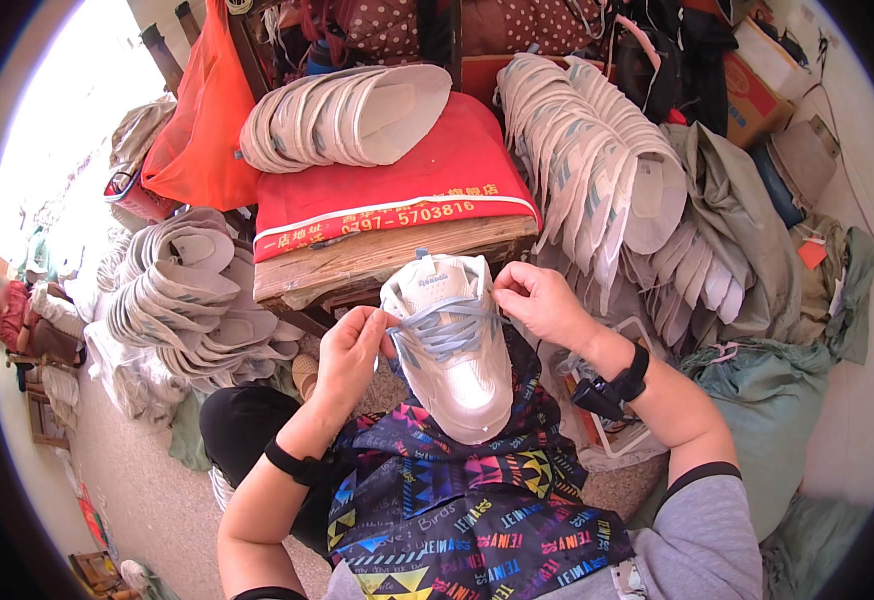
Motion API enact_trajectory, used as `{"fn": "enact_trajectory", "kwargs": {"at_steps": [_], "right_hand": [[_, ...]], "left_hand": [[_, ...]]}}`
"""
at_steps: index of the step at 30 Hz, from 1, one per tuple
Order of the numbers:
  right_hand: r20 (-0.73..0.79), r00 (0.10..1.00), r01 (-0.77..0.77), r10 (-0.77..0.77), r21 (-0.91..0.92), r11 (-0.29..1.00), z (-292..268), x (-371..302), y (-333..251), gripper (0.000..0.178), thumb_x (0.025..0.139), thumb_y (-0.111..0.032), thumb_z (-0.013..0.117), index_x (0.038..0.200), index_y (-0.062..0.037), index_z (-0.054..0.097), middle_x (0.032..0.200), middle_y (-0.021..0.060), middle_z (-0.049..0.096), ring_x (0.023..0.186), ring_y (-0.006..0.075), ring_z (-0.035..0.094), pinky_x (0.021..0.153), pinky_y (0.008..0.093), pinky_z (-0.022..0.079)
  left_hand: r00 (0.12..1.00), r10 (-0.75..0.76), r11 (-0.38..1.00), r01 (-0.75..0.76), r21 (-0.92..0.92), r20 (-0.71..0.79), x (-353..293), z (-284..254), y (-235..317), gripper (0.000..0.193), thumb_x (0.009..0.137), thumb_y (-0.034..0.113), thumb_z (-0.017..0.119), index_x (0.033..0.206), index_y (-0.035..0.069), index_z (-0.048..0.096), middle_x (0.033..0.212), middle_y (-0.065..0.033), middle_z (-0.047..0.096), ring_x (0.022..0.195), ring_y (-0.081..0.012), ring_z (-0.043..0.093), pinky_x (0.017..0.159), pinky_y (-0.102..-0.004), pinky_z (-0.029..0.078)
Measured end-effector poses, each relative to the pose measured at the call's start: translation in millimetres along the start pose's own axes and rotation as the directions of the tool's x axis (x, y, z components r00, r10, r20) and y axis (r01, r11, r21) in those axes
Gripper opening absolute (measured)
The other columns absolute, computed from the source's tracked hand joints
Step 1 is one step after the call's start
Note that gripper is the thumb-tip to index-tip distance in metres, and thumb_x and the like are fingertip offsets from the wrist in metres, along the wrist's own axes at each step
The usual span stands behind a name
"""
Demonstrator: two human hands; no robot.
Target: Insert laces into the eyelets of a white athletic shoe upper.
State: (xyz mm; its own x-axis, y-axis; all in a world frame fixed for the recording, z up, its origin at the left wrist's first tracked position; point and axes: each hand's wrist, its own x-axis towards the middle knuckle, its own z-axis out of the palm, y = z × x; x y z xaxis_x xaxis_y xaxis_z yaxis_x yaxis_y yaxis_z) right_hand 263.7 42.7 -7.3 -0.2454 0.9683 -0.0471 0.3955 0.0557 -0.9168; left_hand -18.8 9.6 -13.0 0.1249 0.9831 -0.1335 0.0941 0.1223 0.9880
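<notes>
A white shoe upper (462, 385) with blue-grey laces (447, 328) rests on my lap, toe toward me and its tongue end near the wooden edge of a bench. My left hand (350, 352) is at the upper's left side, with thumb and fingers pinched on the shoelace, which runs across the tongue. At the right side my right hand (547, 303) pinches with thumb and forefinger, seemingly on the lace's other part beside the collar. The exact grip there is partly hidden by the fingers. Black bands circle both wrists.
A wooden bench (397, 262) with a red cloth (387, 195) bears a row of nested uppers (327, 120). More uppers hang in stacks at right (597, 150) and lie piled at left (182, 290). A white basket (627, 440) stands by my right forearm. Green sacks (767, 420) lie beyond.
</notes>
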Motion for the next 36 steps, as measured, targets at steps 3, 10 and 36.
{"fn": "enact_trajectory", "kwargs": {"at_steps": [3, 10, 36], "right_hand": [[0.036, 0.995, 0.100, -0.095, -0.163, 0.981, -6, 2, -8, 0.015, 0.086, -0.016, 0.065, 0.086, -0.0019, 0.062, 0.070, 0.0034, 0.062, 0.064, 0.0098, 0.056, 0.061, 0.0278, 0.046], [0.042, 0.963, 0.248, -0.267, -0.528, 0.812, -3, 9, -38, 0.011, 0.079, -0.013, 0.062, 0.079, -0.0029, 0.058, 0.071, 0.0121, 0.062, 0.069, 0.0289, 0.063, 0.065, 0.0401, 0.048], [0.536, 0.715, 0.685, -0.449, -0.410, 0.602, -38, 51, -45, 0.020, 0.077, -0.023, 0.076, 0.085, -0.0085, 0.064, 0.103, 0.0097, 0.054, 0.104, 0.0294, 0.052, 0.088, 0.0418, 0.045]], "left_hand": [[0.998, -0.055, 0.997, 0.054, 0.047, 0.024, -3, 2, 10, 0.025, 0.102, 0.021, 0.052, 0.097, 0.001, 0.065, 0.070, 0.0038, 0.056, 0.062, -0.0023, 0.047, 0.055, -0.0185, 0.036], [0.981, -0.187, 0.981, 0.183, 0.071, 0.057, -6, 1, 14, 0.025, 0.098, 0.021, 0.056, 0.088, 0.002, 0.068, 0.066, 0.0055, 0.054, 0.061, -0.0024, 0.046, 0.058, -0.0198, 0.037], [0.843, 0.215, 0.701, -0.485, 0.523, 0.494, 49, -26, 51, 0.021, 0.077, 0.014, 0.079, 0.092, 0.006, 0.066, 0.101, -0.0063, 0.042, 0.092, -0.0189, 0.049, 0.076, -0.0309, 0.046]]}}
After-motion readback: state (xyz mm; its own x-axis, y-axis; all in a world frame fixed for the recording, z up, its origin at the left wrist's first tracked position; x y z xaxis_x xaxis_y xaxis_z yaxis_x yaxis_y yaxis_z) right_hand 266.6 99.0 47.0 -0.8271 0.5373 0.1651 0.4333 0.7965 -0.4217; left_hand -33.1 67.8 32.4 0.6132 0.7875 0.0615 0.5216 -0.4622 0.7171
